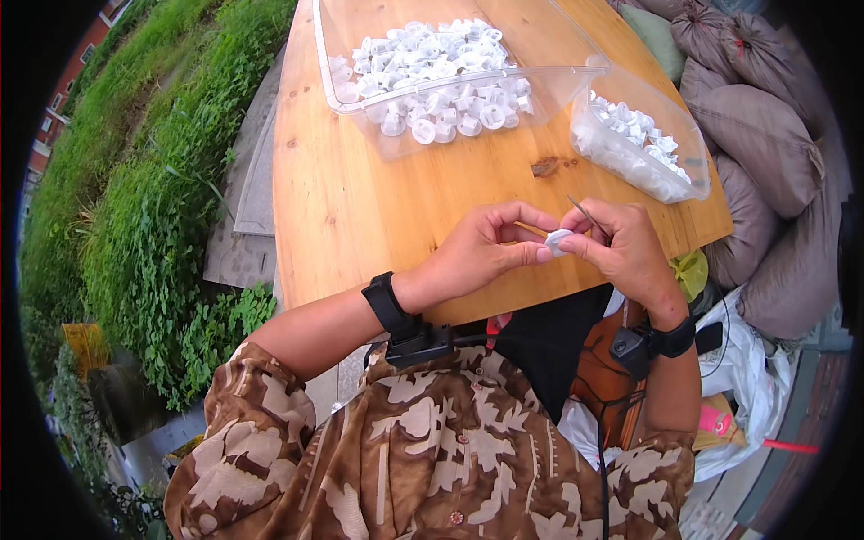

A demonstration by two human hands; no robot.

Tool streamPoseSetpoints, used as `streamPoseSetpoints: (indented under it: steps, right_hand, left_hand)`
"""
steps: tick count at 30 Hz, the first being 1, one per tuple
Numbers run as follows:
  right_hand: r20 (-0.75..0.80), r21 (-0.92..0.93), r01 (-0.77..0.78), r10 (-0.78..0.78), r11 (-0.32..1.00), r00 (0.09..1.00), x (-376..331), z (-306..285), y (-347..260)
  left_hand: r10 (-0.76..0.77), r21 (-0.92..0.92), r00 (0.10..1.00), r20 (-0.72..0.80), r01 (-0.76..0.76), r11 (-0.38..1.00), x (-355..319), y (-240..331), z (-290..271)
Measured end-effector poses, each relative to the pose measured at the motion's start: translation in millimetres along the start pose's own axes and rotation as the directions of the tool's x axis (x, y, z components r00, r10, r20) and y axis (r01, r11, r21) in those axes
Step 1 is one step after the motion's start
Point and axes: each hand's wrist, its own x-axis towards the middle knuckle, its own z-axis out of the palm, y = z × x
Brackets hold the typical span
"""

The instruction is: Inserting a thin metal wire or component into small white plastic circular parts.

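Above the near edge of the wooden table, a small round white plastic piece [558, 240] sits between my two hands. The thumb and fingertips of my left hand [493, 245] pinch it from the left. My right hand [630, 250] is closed around a thin, pointed metal tool [585, 212], which sticks out past the fingers toward the upper left. Its thumb also touches the white piece from the right. Most of the tool is hidden inside the right hand, so its kind does not show.
A large clear bin [378, 148] of white round pieces stands far on the wooden table [315, 198]. To its right is a smaller clear container [697, 184] with white pieces. Stuffed grey-brown sacks [756, 135] crowd the table's right side. A white plastic bag [765, 382] lies by my right arm.
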Motion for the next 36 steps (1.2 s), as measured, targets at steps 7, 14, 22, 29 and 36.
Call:
streamPoseSetpoints:
  steps: [7, 14, 22, 29, 36]
  right_hand:
    - [-0.069, 0.450, -0.119, 0.167, 0.885, 0.984, -12.1, 20.1, 16.4]
    - [-0.069, 0.533, -0.078, 0.135, 0.842, 0.988, -11.2, 19.3, 19.1]
    - [-0.091, 0.531, 0.016, 0.038, 0.847, 0.995, -8.9, 22.4, 33.3]
    - [-0.010, 0.535, -0.034, 0.047, 0.844, 0.999, -6.4, 20.3, 33.1]
    - [-0.074, 0.665, -0.057, 0.142, 0.745, 0.987, -12.6, 32.3, 33.6]
  left_hand:
    - [-0.076, -0.231, 0.994, -0.074, 0.057, 0.971, -2.6, 2.1, 1.4]
    - [-0.063, -0.109, 0.994, -0.087, 0.053, 0.993, -1.4, 7.2, 3.0]
    - [-0.045, -0.073, 0.993, -0.105, 0.038, 0.997, 1.6, 6.6, 4.5]
    - [-0.070, -0.047, 0.991, -0.112, 0.065, 0.997, -1.1, 4.6, 2.8]
    - [-0.065, -0.066, 0.992, -0.111, 0.058, 0.996, 1.0, 0.7, 3.7]
